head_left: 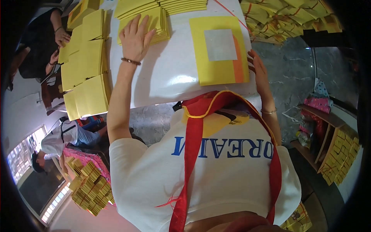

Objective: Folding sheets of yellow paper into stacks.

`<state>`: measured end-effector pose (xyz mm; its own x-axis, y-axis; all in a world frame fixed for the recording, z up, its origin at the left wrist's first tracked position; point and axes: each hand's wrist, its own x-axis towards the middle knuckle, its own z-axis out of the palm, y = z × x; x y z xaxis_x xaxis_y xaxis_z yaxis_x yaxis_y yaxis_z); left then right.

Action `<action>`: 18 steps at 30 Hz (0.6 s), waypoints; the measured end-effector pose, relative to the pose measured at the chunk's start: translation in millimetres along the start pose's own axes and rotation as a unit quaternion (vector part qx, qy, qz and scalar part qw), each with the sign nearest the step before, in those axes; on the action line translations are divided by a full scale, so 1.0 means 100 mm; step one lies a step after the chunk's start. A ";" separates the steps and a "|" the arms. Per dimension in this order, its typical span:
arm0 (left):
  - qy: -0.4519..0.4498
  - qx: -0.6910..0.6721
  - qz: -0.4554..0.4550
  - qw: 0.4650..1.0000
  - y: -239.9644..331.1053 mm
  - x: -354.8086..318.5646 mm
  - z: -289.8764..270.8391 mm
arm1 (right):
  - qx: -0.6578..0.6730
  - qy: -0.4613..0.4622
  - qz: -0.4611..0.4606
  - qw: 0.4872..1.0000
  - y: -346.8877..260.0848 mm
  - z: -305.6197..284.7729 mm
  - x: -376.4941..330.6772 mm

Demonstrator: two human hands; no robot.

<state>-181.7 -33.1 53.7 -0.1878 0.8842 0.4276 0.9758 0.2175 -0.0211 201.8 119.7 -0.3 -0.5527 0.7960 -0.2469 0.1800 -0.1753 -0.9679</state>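
My left hand (137, 36) lies flat with fingers spread on a stack of folded yellow paper (160, 29) at the far side of the white table (166, 77). My right hand (259, 71) is at the table's right edge, fingers stretched out and nothing seen in them. Just left of it lies a yellow paper sheet (212, 73) bearing a pale silvery square (220, 44) and an orange strip (240, 65). Whether my right fingertips touch the sheet or only the table edge is hard to tell.
Overlapping yellow paper stacks (87, 65) line the table's left side, where another person's hands (62, 37) rest. Tied yellow bundles (286, 17) are heaped at far right. A seated person (58, 139) is at lower left, near more bundles (91, 189). A wooden shelf (322, 143) stands right.
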 end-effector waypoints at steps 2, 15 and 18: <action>0.013 -0.288 -0.054 0.956 0.39 -0.09 0.00 | 0.044 -0.004 0.011 0.999 0.03 -0.01 0.06; 0.012 -0.752 -0.307 0.583 1.79 -0.52 0.79 | 0.164 -0.064 0.012 0.984 0.03 0.27 0.18; 0.015 -0.745 -0.313 0.588 1.79 -0.51 0.78 | 0.152 -0.063 0.019 0.986 -0.11 0.32 0.12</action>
<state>-6.1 -7.3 -42.8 -0.5822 0.8113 -0.0543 -0.2659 -0.1268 0.9556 166.8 112.4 6.2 -0.6507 0.7103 -0.2684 -0.0399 -0.3849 -0.9221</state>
